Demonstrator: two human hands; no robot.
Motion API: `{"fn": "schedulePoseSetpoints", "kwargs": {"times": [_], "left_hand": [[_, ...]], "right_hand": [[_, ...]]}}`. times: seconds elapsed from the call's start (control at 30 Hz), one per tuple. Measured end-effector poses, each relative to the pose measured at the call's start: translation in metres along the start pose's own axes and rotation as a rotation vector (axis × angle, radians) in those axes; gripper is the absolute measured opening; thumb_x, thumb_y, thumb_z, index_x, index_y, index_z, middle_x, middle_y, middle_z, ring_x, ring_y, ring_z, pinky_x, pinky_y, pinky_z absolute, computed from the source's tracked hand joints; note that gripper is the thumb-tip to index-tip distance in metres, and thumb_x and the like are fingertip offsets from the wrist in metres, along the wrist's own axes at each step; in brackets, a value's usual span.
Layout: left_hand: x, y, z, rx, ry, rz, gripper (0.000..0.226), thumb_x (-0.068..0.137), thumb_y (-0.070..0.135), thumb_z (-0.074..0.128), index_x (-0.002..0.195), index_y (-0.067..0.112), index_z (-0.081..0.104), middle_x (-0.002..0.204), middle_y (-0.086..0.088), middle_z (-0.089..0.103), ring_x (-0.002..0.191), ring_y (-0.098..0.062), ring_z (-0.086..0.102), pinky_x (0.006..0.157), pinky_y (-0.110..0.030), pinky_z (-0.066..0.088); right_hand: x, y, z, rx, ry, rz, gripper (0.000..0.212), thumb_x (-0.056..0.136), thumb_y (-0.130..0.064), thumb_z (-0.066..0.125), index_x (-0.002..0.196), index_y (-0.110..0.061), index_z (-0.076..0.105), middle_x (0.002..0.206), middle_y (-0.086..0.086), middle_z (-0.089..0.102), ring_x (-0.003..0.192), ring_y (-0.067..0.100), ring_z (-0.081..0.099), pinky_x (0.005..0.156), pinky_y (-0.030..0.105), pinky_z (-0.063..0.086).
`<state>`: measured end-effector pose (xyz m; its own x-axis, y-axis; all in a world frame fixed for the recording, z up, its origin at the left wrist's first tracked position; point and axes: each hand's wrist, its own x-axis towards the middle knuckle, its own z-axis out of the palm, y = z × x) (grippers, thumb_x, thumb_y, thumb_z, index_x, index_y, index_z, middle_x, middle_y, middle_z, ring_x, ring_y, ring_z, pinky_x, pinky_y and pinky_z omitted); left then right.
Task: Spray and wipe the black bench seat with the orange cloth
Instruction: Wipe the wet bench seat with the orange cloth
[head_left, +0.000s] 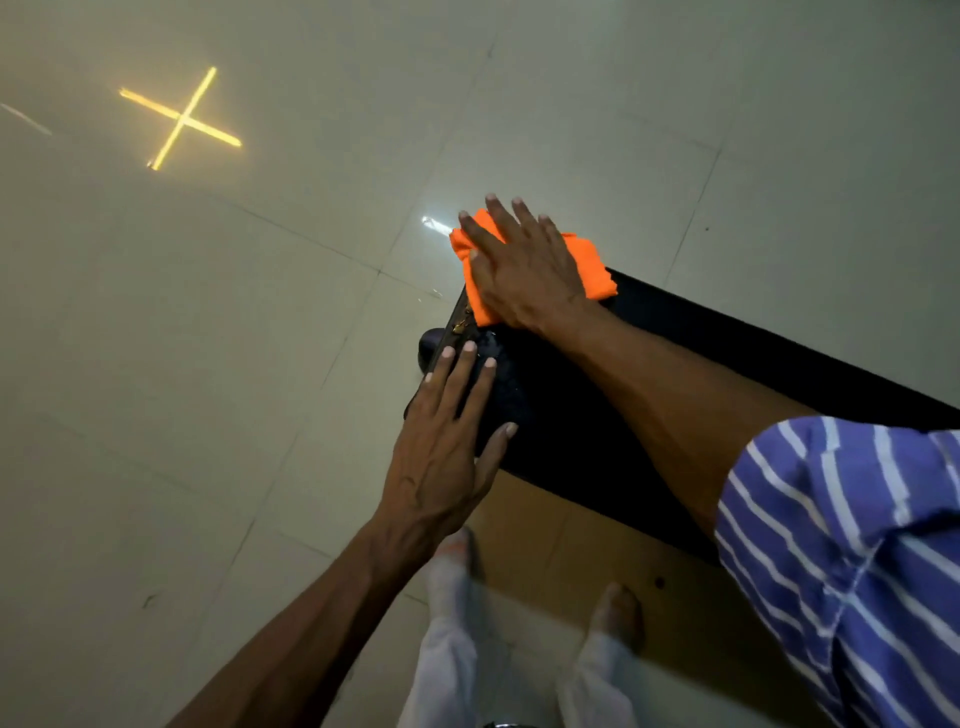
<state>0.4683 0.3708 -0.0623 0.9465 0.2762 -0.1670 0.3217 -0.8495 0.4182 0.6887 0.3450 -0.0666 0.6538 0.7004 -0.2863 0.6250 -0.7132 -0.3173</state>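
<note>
Crumpled orange cloth at the far end of the black bench seat — seat wet-speckled nearby.

Right hand flat, fingers spread; left hand flat, palm down.

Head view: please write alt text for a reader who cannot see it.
A person's right hand presses an orange cloth flat on the far end of a black bench seat. The left hand lies open near the seat's left edge, fingers spread, above a pale tiled floor.
</note>
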Motion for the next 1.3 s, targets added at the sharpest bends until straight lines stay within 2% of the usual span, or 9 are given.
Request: {"fn": "schedulePoseSetpoints", "kwargs": {"times": [0.17,0.33,0.47,0.63,0.8,0.9,1.03,1.17,1.3], "left_hand": [[-0.009,-0.002,-0.004,-0.005,0.004,-0.026,0.067,0.104,0.047,0.049,0.159,0.011,0.034,0.171,-0.010,0.024,0.160,-0.029,0.018,0.127,-0.043,0.029],[-0.015,-0.003,-0.009,-0.017,-0.017,-0.046,0.067,0.104,0.046,0.051,0.159,0.011,0.034,0.170,-0.011,0.024,0.160,-0.028,0.020,0.128,-0.038,0.024],[-0.018,-0.003,-0.008,-0.016,-0.013,-0.065,0.066,0.105,0.046,0.049,0.159,0.012,0.034,0.171,-0.009,0.024,0.160,-0.026,0.019,0.127,-0.032,0.018],[-0.025,-0.001,-0.014,-0.077,0.014,-0.154,0.061,0.105,0.043,0.051,0.154,0.008,0.043,0.165,-0.011,0.036,0.156,-0.028,0.031,0.126,-0.040,0.031],[-0.031,-0.008,-0.014,-0.087,0.019,-0.130,0.058,0.105,0.040,0.053,0.153,0.009,0.045,0.163,-0.011,0.039,0.153,-0.027,0.036,0.124,-0.038,0.034],[-0.035,-0.013,-0.016,-0.138,0.070,-0.173,0.053,0.105,0.036,0.054,0.150,0.008,0.049,0.156,-0.011,0.048,0.145,-0.027,0.044,0.118,-0.040,0.041],[-0.034,-0.021,-0.024,-0.205,0.197,-0.277,0.045,0.107,0.028,0.048,0.148,0.008,0.049,0.149,-0.011,0.052,0.140,-0.025,0.046,0.117,-0.031,0.036],[-0.006,-0.015,-0.031,-0.233,0.264,-0.252,0.043,0.107,0.024,0.047,0.147,0.009,0.050,0.151,-0.012,0.050,0.142,-0.029,0.044,0.121,-0.038,0.036],[0.044,0.008,-0.017,-0.099,0.237,0.009,0.052,0.105,0.030,0.051,0.151,0.006,0.049,0.159,-0.021,0.044,0.149,-0.039,0.041,0.123,-0.050,0.033]], "right_hand": [[-0.018,0.002,0.001,-0.028,0.071,0.063,0.054,0.112,-0.042,0.029,0.166,-0.036,0.024,0.178,0.003,0.014,0.165,0.027,0.008,0.134,0.049,0.005],[-0.051,0.025,-0.001,-0.155,-0.015,-0.306,0.054,0.113,-0.042,0.031,0.166,-0.034,0.026,0.178,0.004,0.011,0.166,0.029,0.005,0.134,0.052,0.005],[-0.031,0.008,-0.002,-0.053,0.065,0.028,0.055,0.112,-0.041,0.031,0.166,-0.035,0.024,0.178,0.006,0.012,0.165,0.031,0.007,0.134,0.052,0.005],[-0.053,0.006,0.008,-0.196,0.012,-0.335,0.052,0.112,-0.041,0.031,0.163,-0.033,0.035,0.177,0.004,0.016,0.166,0.029,0.007,0.133,0.052,0.004],[-0.042,-0.009,0.011,-0.117,0.074,-0.101,0.052,0.111,-0.041,0.033,0.162,-0.033,0.036,0.178,0.005,0.014,0.165,0.032,0.004,0.133,0.054,0.002],[-0.076,-0.026,0.028,-0.118,0.033,-0.259,0.051,0.111,-0.039,0.033,0.161,-0.030,0.039,0.177,0.006,0.018,0.165,0.031,0.005,0.133,0.056,0.002],[-0.092,-0.012,0.020,-0.105,-0.042,-0.359,0.057,0.113,-0.042,0.032,0.167,-0.028,0.023,0.178,0.005,0.009,0.166,0.028,0.000,0.134,0.052,0.000],[-0.096,-0.003,0.005,0.222,0.055,-0.229,0.056,0.112,-0.027,0.043,0.166,-0.016,0.028,0.177,0.012,0.016,0.165,0.031,0.007,0.134,0.050,0.005],[-0.107,0.037,-0.004,0.285,0.213,0.087,0.051,0.109,-0.011,0.046,0.160,-0.008,0.040,0.173,0.016,0.026,0.164,0.033,0.016,0.134,0.054,0.008]]}}
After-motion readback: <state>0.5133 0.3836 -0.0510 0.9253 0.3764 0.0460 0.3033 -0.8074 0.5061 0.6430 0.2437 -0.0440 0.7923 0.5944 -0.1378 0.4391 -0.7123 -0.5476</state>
